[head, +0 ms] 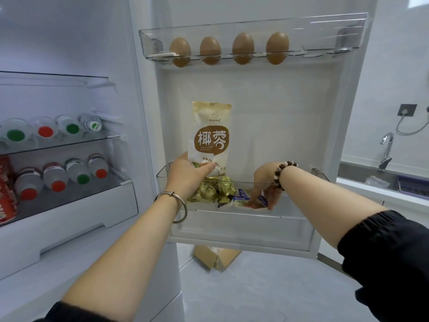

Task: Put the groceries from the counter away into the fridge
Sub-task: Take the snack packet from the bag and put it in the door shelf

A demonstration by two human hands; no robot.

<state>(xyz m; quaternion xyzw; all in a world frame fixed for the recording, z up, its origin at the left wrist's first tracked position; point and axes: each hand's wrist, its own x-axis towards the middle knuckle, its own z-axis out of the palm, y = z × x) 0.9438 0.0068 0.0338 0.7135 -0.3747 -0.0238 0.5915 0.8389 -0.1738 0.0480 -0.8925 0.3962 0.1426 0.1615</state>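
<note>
— Where's the coconut bag just now?

— Standing in the lower door bin, towards its left end, long axis upright, back against the door liner. The left hand grips it low down, fingers wrapped round the bottom of the pack from the left side.

— And the other hand?

— The right hand is well to the right of the bag, reaching down into the same bin. Its fingertips are on the small sachets lying on the bin floor; whether they pinch one or only touch, I cannot tell.

— So the hands are apart?

— Apart, with the gold-wrapped packets heaped between them, just below and in front of the bag.

— What does the next move turn on?

— My guess: the bag is tall and held only at its foot, so it may tip forward when let go. The left hand is the nearer one to steady it — the right would have to cross over the gold packets.
</note>
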